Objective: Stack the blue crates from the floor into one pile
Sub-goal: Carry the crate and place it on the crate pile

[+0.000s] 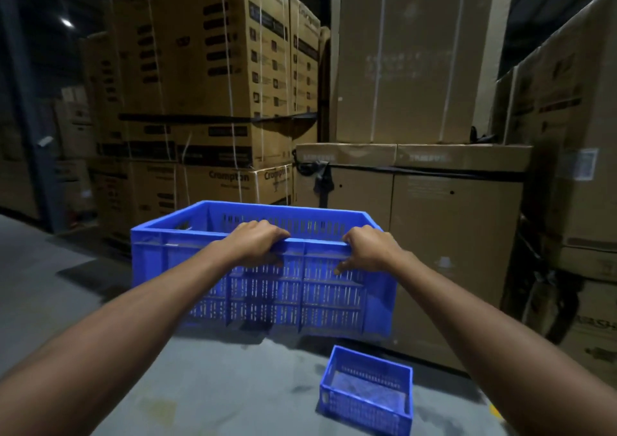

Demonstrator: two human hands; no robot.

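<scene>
A large blue slotted crate [187, 268] hangs in the air in front of me, well above the floor. My left hand [257, 240] grips its near rim left of centre, fingers curled over the edge. My right hand [370, 247] grips the same rim right of centre. A second blue crate [367, 392] stands upright and empty on the grey floor, below and to the right of the held one.
Tall stacks of strapped cardboard boxes [217, 85] stand behind the held crate. More big cartons [434, 222] line the right side, close to the floor crate. Grey concrete floor [207, 385] stretches to the left and under my arms.
</scene>
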